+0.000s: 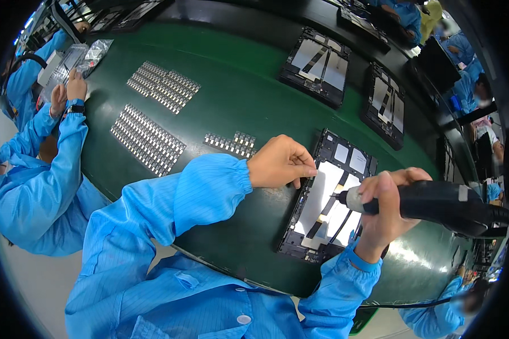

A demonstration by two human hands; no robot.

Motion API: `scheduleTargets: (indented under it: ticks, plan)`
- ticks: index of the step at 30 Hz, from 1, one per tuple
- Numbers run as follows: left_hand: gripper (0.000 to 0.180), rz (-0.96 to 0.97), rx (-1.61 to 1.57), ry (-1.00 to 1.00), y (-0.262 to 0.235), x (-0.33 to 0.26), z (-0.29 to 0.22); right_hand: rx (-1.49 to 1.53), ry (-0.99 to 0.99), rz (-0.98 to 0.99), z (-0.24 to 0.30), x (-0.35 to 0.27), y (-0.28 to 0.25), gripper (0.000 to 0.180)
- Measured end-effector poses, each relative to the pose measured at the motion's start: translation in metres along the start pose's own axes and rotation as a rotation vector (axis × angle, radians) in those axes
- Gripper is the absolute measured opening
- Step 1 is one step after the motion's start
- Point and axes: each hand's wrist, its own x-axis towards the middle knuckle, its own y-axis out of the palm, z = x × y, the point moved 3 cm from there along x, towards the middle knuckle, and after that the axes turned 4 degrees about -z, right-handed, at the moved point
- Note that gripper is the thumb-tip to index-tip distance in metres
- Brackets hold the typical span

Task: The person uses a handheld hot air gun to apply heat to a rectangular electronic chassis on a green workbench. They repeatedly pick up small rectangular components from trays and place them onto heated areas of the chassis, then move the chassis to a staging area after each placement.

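Hands [277,163] beside and above the open black tablet [320,213]

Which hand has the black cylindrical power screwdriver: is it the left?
No, the right hand holds the black cylindrical power screwdriver; the left hand is at the flat black rectangular device.

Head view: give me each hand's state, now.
Left hand: curled at the edge of the tablet; whether it holds anything small cannot be told.
Right hand: closed, holding the black electric screwdriver.
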Motion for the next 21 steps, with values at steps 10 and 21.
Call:
scheduleTargets:
  ticks: [10, 21]
  plan:
    - [0.016, -0.016, 0.213, 0.166, -0.003, 0.011, -0.003, -0.018, 0.002, 0.032, -0.017, 0.005, 0.014, 0.039]
    - [0.014, 0.155, 0.059, 0.007, -0.001, 0.013, -0.010, -0.104, 0.042, 0.044, -0.031, 0.008, 0.010, 0.039]
